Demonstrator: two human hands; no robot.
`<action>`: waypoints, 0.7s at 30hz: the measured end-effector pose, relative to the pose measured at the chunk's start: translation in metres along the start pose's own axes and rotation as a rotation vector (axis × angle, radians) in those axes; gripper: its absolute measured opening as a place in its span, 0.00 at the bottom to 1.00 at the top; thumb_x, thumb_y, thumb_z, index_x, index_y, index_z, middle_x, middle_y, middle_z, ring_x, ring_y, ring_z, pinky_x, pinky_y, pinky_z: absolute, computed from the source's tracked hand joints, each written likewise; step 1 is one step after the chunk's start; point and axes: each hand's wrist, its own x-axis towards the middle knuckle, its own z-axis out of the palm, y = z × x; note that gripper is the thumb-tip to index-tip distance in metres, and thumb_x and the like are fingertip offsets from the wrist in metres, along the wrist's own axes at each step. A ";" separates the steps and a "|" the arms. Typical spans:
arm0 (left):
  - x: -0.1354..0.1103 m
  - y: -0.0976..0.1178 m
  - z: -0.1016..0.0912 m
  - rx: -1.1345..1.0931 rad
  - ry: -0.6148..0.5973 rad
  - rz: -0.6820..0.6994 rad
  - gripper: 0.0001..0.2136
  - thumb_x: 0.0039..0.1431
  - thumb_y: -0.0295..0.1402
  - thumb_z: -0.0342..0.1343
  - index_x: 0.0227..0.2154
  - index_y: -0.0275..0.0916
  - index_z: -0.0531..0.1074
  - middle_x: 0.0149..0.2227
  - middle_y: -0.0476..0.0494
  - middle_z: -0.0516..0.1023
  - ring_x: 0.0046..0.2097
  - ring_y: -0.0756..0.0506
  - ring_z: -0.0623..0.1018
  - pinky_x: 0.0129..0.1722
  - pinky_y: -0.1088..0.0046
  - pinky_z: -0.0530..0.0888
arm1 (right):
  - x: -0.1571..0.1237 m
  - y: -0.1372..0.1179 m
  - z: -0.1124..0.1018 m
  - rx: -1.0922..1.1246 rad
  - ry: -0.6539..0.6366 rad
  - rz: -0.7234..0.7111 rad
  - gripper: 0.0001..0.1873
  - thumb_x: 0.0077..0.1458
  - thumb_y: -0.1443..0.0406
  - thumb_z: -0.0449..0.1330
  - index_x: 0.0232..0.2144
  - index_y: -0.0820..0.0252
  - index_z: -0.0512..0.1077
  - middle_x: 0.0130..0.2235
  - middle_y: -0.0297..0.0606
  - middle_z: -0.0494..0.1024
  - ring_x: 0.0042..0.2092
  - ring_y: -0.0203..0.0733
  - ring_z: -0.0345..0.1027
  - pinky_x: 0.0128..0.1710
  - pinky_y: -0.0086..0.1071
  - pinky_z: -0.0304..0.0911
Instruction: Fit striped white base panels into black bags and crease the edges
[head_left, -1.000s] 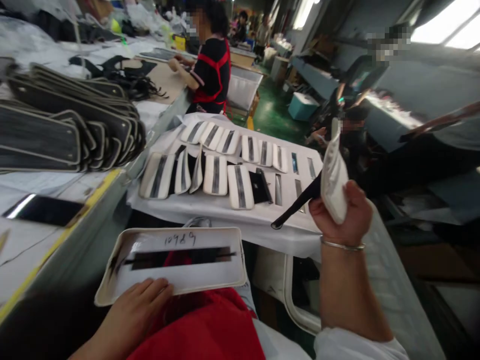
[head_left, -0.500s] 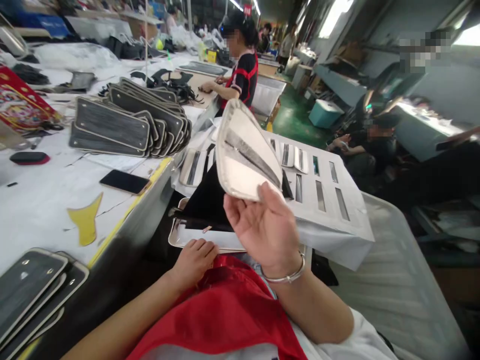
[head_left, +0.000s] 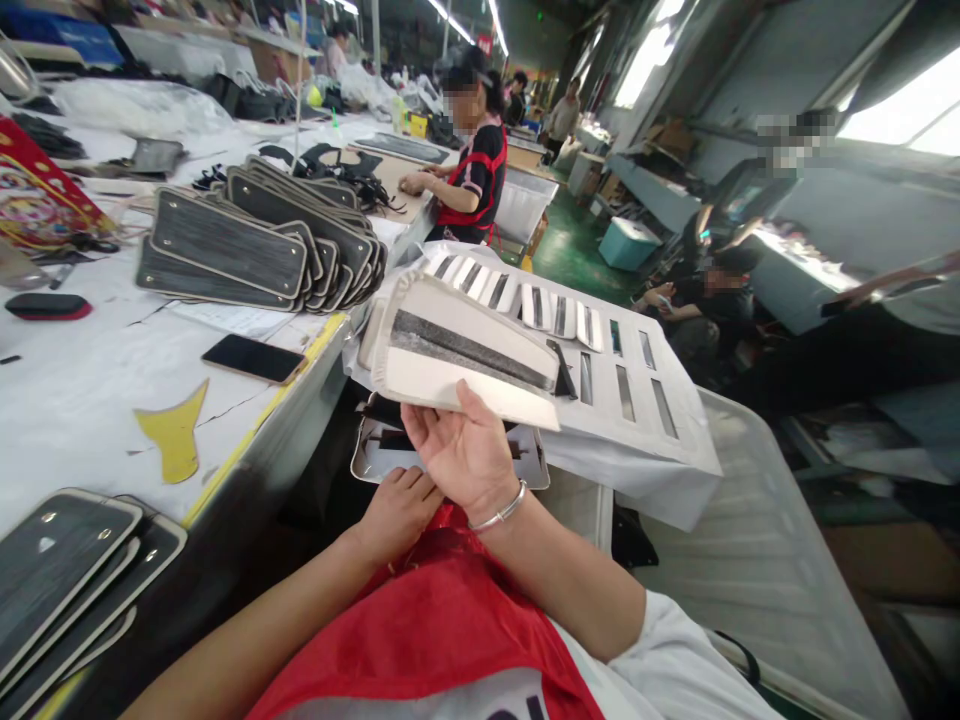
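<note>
My right hand point(head_left: 469, 450), a bangle at its wrist, grips the lower edge of a cream-white tapered panel point(head_left: 457, 350). The thumb lies on the panel's near face, with the other fingers at its lower edge and behind it. A dark grey strip runs lengthwise along the panel, and its left end has a gathered edge. My left hand point(head_left: 401, 510) is low against the red apron point(head_left: 405, 630), just below the right hand, with fingers curled and tips hidden. Behind both hands is a white tray point(head_left: 536, 465) with dark pieces in it.
A white slotted board point(head_left: 600, 385) holds several small white pieces with grey strips. On the left table are stacked dark panels point(head_left: 225, 245), a phone point(head_left: 253, 358), a yellow template point(head_left: 176, 430) and more dark panels point(head_left: 60, 560). A co-worker point(head_left: 472, 170) stands ahead; a large bin point(head_left: 772, 540) is at right.
My right hand has lowered the panel and moved left, turning it from steeply raised to lying lengthwise across the view. My left hand stays low by the apron. The view has shifted slightly.
</note>
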 end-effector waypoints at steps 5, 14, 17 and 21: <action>-0.004 -0.004 0.008 -0.029 0.022 0.022 0.08 0.58 0.28 0.51 0.37 0.37 0.74 0.36 0.38 0.74 0.38 0.43 0.71 0.37 0.65 0.66 | -0.010 0.004 -0.031 -0.097 0.148 0.013 0.11 0.62 0.62 0.51 0.42 0.62 0.69 0.39 0.37 0.78 0.41 0.37 0.72 0.46 0.33 0.69; -0.002 -0.005 0.002 -0.060 -0.138 -0.018 0.12 0.58 0.35 0.53 0.44 0.39 0.73 0.43 0.37 0.73 0.43 0.42 0.71 0.43 0.63 0.68 | -0.047 -0.049 -0.061 -0.479 0.103 0.587 0.30 0.60 0.47 0.46 0.44 0.68 0.68 0.43 0.48 0.75 0.42 0.44 0.73 0.35 0.34 0.72; 0.002 -0.004 -0.002 -0.071 -0.144 -0.039 0.12 0.59 0.32 0.52 0.46 0.40 0.72 0.43 0.37 0.73 0.43 0.42 0.71 0.45 0.62 0.68 | -0.047 -0.070 -0.063 -0.762 0.150 0.634 0.26 0.59 0.49 0.49 0.34 0.69 0.71 0.27 0.40 0.76 0.23 0.36 0.72 0.16 0.23 0.64; 0.007 -0.001 -0.002 -0.086 -0.155 -0.071 0.11 0.58 0.31 0.53 0.43 0.40 0.73 0.41 0.39 0.74 0.42 0.43 0.73 0.44 0.62 0.70 | -0.041 -0.072 -0.071 -0.853 0.238 0.618 0.29 0.57 0.45 0.49 0.24 0.67 0.68 0.13 0.30 0.65 0.11 0.29 0.57 0.08 0.19 0.51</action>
